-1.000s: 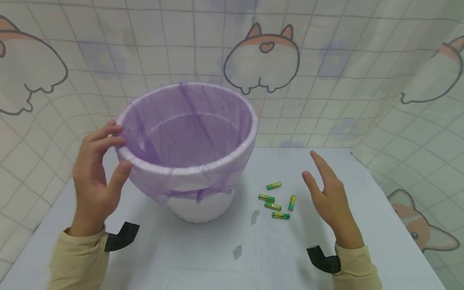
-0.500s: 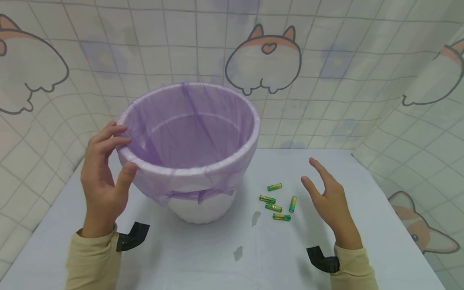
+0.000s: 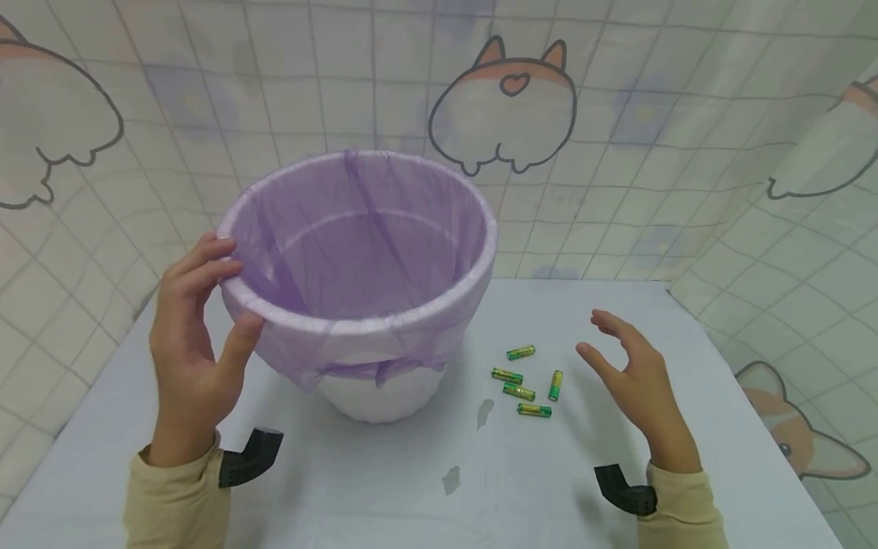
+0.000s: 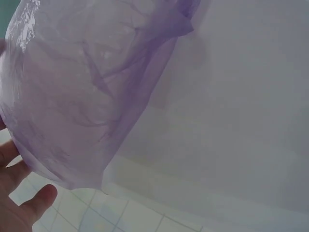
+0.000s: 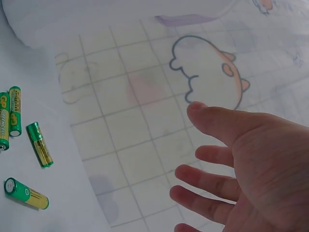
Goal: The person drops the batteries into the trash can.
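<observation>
A white trash bin [image 3: 387, 396], lined with a purple plastic bag [image 3: 370, 263] folded over its rim, stands left of centre in the head view. My left hand [image 3: 192, 343] is at the bin's left rim, fingertips overlapping the bagged edge and thumb spread toward the front. In the left wrist view its thumb [image 4: 41, 200] stands apart from the bag. Several green-and-yellow batteries lie to the right of the bin, among them one battery [image 3: 534, 410] nearest the front. Beyond them to the right, my right hand [image 3: 634, 381] hovers with loosely bent fingers, holding nothing.
Everything stands on a white-covered table [image 3: 384, 496] with grey patches on its surface. Behind and on both sides hangs a checked curtain [image 3: 617, 198] printed with cartoon corgis. A black wrist mount [image 3: 254, 457] juts from the left sleeve, and another mount [image 3: 624, 492] from the right.
My left hand has shifted slightly right along the bin's rim. The right hand has dropped a little and moved right, its fingers bending more. The batteries lie as before.
</observation>
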`<state>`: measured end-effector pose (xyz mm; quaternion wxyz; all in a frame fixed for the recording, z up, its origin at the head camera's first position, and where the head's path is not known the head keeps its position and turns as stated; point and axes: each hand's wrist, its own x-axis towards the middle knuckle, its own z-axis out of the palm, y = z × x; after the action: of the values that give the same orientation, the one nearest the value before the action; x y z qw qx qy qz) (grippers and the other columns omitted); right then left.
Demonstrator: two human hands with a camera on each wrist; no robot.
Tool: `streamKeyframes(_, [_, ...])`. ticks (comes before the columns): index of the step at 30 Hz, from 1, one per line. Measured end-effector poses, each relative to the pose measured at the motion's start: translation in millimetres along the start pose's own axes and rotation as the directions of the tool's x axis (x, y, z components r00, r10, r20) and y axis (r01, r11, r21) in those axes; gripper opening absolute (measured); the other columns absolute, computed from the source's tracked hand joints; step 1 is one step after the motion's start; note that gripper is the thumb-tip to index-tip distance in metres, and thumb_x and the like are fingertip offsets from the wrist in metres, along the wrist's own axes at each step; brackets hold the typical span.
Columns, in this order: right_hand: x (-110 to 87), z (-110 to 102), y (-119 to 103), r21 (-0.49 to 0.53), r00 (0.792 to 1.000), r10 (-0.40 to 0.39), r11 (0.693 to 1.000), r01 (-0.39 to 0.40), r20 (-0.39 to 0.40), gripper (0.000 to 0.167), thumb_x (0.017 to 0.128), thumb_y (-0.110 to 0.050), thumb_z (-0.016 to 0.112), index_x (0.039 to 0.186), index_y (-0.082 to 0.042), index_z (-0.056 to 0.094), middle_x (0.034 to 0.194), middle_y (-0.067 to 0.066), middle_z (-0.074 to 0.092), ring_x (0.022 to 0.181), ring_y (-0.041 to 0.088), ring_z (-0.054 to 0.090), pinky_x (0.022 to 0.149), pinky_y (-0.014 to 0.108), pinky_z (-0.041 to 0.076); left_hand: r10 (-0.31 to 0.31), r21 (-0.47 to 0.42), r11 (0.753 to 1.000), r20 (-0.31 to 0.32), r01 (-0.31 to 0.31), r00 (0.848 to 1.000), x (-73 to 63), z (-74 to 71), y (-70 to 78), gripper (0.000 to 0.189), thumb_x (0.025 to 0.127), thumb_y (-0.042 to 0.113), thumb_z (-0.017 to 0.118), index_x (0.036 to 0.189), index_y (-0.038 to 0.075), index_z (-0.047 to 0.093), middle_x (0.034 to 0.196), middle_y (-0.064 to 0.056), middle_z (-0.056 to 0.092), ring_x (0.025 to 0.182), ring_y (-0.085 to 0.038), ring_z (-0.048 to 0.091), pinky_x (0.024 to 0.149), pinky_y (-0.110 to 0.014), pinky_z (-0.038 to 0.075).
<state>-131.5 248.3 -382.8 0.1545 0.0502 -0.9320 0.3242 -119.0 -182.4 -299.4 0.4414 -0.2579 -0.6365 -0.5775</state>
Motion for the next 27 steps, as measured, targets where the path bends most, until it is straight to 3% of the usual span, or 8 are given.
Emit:
streamKeyframes(4, [-0.3,1,5,0.001,0.999,0.009,1.0,-0.009,0.037,0.056,0.089,-0.028,0.07,0.138,-0.008,0.049,0.136,0.015,0.056,0.123,0.033,0.052,0.1,0.055,0.041,-0.002,0.024,1.0,0.007,0.002,1.0,0.8,-0.2,2.4,0.055,0.087,0.024,0.072,0.11,-0.022,0.052,0.127,-0.018,0.057,0.135,-0.038,0.042,0.113,-0.039,0.037])
streamKeyframes(8, [0.5,4,12,-0.019,0.992,0.033,0.999,-0.031,0.125,0.058,0.086,-0.025,0.074,0.136,-0.006,0.051,0.133,0.016,0.057,0.119,0.033,0.054,0.098,0.054,0.044,-0.01,0.022,1.0,0.007,0.01,1.0,0.4,-0.5,2.6,0.055,0.087,0.024,0.072,0.11,-0.022,0.052,0.127,-0.018,0.057,0.136,-0.037,0.042,0.113,-0.039,0.038])
streamKeyframes(14, [3.7,9,22,-0.087,0.959,0.083,0.994,-0.062,0.272,0.058,0.085,-0.029,0.074,0.134,-0.006,0.052,0.129,0.017,0.058,0.115,0.034,0.054,0.096,0.054,0.046,-0.033,-0.027,0.999,0.004,0.033,0.999,-1.6,-1.1,-2.6,0.052,0.086,0.019,0.073,0.111,-0.021,0.052,0.128,-0.018,0.055,0.137,-0.039,0.039,0.113,-0.042,0.037])
streamKeyframes(24, [1.9,24,35,-0.147,0.892,0.18,0.981,-0.13,0.414,0.058,0.081,-0.027,0.077,0.13,-0.006,0.056,0.126,0.015,0.06,0.112,0.033,0.055,0.085,0.046,0.05,-0.05,-0.052,0.997,0.023,0.051,0.998,-4.6,-5.4,-10.3,0.046,0.084,0.011,0.072,0.112,-0.02,0.052,0.13,-0.019,0.054,0.139,-0.04,0.036,0.114,-0.042,0.036])
streamKeyframes(27, [2.9,27,37,-0.145,0.886,0.166,0.983,-0.113,0.433,0.057,0.079,-0.026,0.079,0.128,-0.005,0.057,0.124,0.016,0.06,0.109,0.032,0.056,0.083,0.045,0.05,-0.056,-0.051,0.997,0.023,0.057,0.998,-4.6,-6.8,-12.2,0.046,0.084,0.01,0.072,0.112,-0.02,0.052,0.13,-0.019,0.054,0.139,-0.04,0.036,0.114,-0.042,0.035])
